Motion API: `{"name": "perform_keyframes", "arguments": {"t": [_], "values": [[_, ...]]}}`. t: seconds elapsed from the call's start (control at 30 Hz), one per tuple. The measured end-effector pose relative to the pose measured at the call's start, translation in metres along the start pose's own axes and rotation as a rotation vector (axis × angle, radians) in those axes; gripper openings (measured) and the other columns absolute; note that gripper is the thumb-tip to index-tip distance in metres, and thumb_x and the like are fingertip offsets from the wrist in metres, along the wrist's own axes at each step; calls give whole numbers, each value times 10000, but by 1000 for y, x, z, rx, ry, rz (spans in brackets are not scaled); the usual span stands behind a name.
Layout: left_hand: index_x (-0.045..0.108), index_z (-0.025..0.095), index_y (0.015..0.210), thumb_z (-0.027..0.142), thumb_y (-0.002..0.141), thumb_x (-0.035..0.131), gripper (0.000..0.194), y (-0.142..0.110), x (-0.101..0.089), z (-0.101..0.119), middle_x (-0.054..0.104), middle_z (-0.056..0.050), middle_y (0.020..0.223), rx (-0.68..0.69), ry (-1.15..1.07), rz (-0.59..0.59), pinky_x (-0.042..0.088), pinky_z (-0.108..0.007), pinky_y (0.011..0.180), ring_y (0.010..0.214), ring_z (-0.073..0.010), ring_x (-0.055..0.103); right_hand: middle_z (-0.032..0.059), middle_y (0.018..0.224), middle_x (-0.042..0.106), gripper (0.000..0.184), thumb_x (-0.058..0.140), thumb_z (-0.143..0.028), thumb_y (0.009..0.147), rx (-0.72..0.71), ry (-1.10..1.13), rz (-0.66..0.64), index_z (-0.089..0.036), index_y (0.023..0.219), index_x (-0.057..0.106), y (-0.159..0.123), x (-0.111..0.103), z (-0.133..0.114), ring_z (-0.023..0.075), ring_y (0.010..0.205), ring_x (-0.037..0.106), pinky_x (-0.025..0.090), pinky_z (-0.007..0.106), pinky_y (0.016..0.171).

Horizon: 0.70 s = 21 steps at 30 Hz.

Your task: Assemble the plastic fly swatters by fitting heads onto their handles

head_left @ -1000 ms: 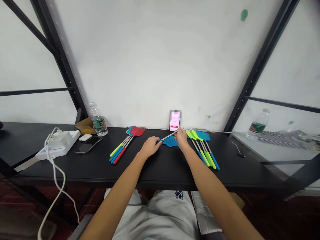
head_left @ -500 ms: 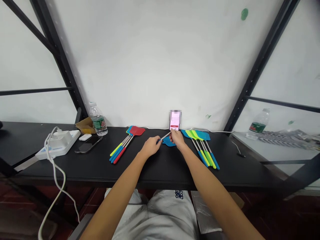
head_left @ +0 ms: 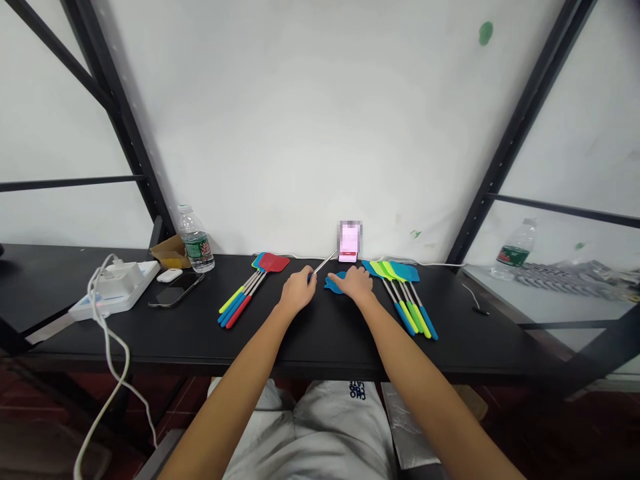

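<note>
Blue swatter paddle [head_left: 333, 285], head-camera view, is lying on the black desk [head_left: 320, 340]; the right hand [head_left: 356, 283], having released the metal rod [head_left: 326, 261], is covering it, grip unclear; the left hand [head_left: 299, 291] is holding the rod, apparently leaving both parts unjoined.

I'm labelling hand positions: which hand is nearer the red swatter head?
Left. The left hand, gripping a rod, is just right of the red swatter head and nearer the person; the right hand is farther right, at a blue head.

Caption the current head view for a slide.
Left hand holds a metal rod, right hand covers part of a blue flyswatter head, between two flyswatter groups.
</note>
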<state>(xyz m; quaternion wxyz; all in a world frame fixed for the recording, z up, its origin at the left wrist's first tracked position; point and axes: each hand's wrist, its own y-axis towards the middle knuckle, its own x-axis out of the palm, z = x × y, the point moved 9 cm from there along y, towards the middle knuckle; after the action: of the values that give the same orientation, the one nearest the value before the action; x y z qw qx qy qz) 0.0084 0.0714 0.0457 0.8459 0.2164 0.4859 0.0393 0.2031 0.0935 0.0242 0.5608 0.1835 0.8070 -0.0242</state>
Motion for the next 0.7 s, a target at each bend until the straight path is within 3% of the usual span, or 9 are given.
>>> {"name": "perform_keyframes", "arguments": {"t": [0.17,0.3,0.5,0.7], "values": [[617,229,1046,374,968,411,264,-1,-1,2,699,-75,916,19,19,2,417,-272,703,861,-216,645,293,1337,474,1036,625,-814,631,-3,-71,6,-34,1308,537,1,6,-7,396,1249,445,358,478,1019],[620,223,1008,345,954,432,230,0,2,2,698,-82,952,25,31,-1,420,-277,696,881,-219,643,287,1338,484,1076,681,-800,573,33,-59,-69,-44,1323,528,2,7,-6,393,1258,459,371,464,1022],[631,203,930,360,938,466,228,1,11,-2,695,-78,879,11,19,-61,438,-278,709,838,-208,644,282,1342,503,1100,740,-772,526,36,-41,-169,-62,1338,523,4,10,-3,398,1277,467,387,458,1023],[645,205,859,370,915,511,220,0,9,0,717,-62,833,-5,-92,-83,469,-268,745,846,-196,653,281,1300,545,1066,736,-773,541,24,-34,-169,-65,1313,541,3,10,-4,392,1244,507,418,448,991]]}}
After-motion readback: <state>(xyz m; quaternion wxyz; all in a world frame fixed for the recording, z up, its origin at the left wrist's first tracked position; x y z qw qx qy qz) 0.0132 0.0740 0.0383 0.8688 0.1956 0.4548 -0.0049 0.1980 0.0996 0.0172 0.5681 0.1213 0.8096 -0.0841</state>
